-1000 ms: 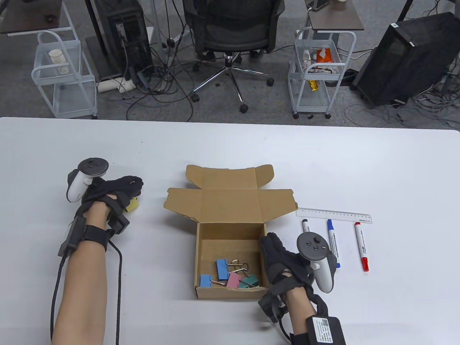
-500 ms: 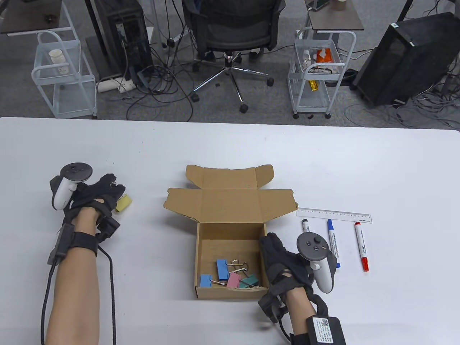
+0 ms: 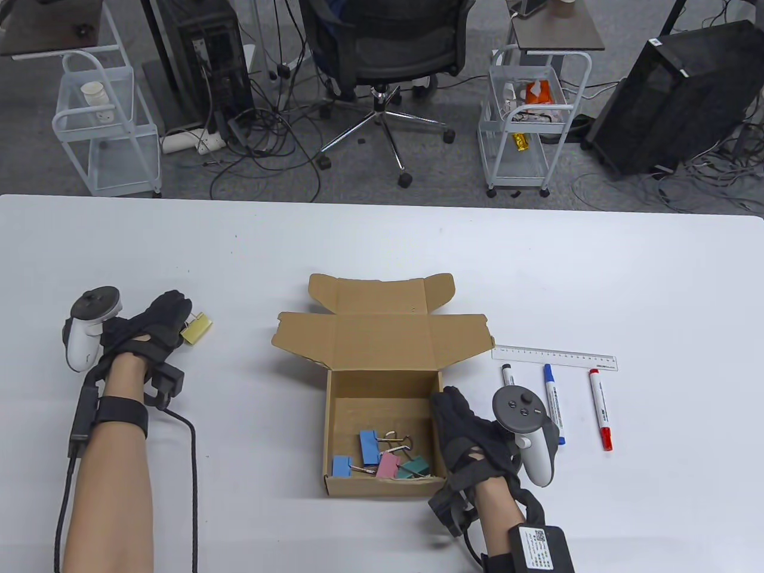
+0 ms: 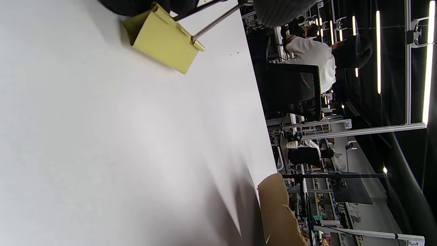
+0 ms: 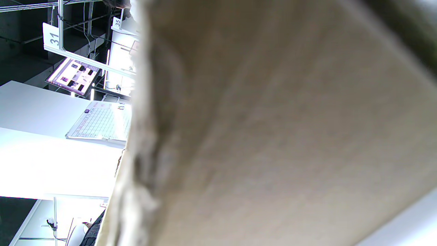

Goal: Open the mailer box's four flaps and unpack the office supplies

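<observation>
White surface [image 3: 382,250]: mailer box [image 3: 382,382] flaps open; markers [image 3: 554,403], ruler [image 3: 555,359] out. Left hand [image 3: 152,325] fingers pinching yellow clip [image 3: 197,328]; right hand [image 3: 471,436] gripping box wall. Four clips [image 3: 385,458] left inside.

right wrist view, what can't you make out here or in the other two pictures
- Right wrist view: blurred cardboard of the box fills the frame, so the right hand's fingers are not seen.
- Table view: the right hand rests against the box wall; its fingertips are hidden by the glove.
- Table view: ruler markings and marker labels are too small to read.
- Left wrist view: the top edge cuts off the left hand's fingers on the yellow clip.
</observation>
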